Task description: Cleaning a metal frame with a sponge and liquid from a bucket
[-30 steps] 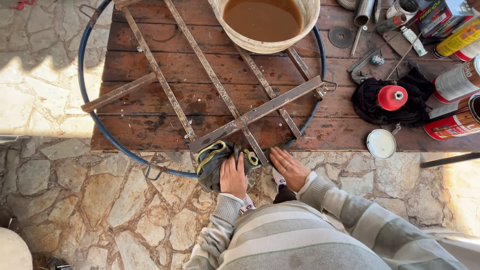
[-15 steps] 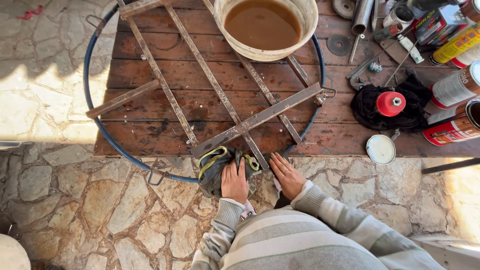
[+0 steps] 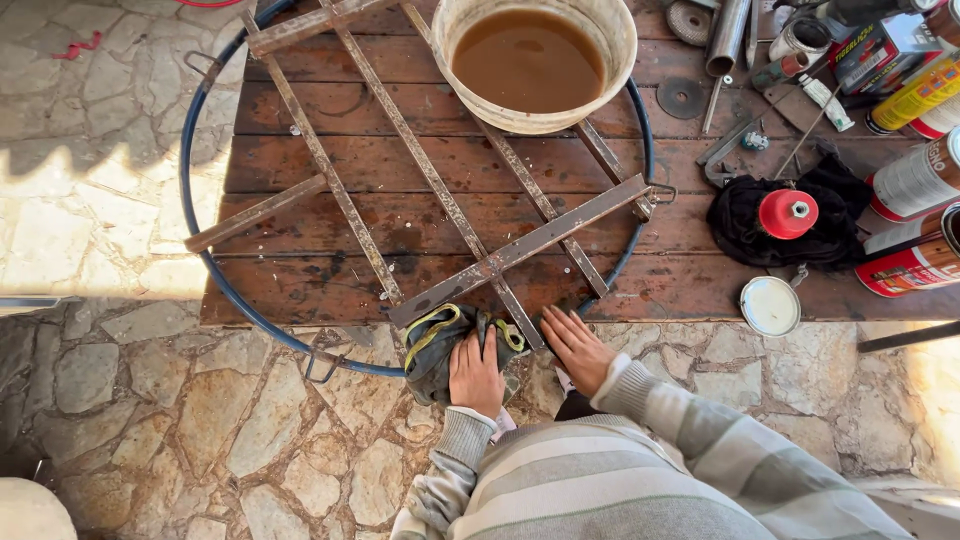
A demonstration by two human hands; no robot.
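pressing down on a dark grey rag (image 3: pixel 440 350) with yellow-green trim, the left hand (image 3: pixel 475 375) lies flat on the cloth, its fingers (image 3: pixel 478 348) stretched forward and close together rather than pinching anything. the rag is bunched at the near edge of the wooden counter (image 3: pixel 300 280), right under the lower end of a rusty flat metal bar (image 3: pixel 520 250) that runs slantwise across a round grill frame (image 3: pixel 190 220) with a blue rim. the right hand (image 3: pixel 578 350) rests just beside the rag, palm down, fingers (image 3: pixel 556 325) slightly spread and laid against the end of a thinner rusty bar; it grips nothing. the frame's crossbars lie over the dark, wet-looking planks, and its rim hangs out past the counter above the stone paving (image 3: pixel 150 420). at the far side a pale bucket (image 3: pixel 540 60) of brown water stands on the frame. to the right, well apart from the hands, sit a black cloth (image 3: pixel 740 215) with a red cap (image 3: pixel 787 213) on it, a small white lid (image 3: pixel 771 305), spray cans (image 3: pixel 915 180) lying on their sides, and loose metal parts. striped sleeves cover both forearms
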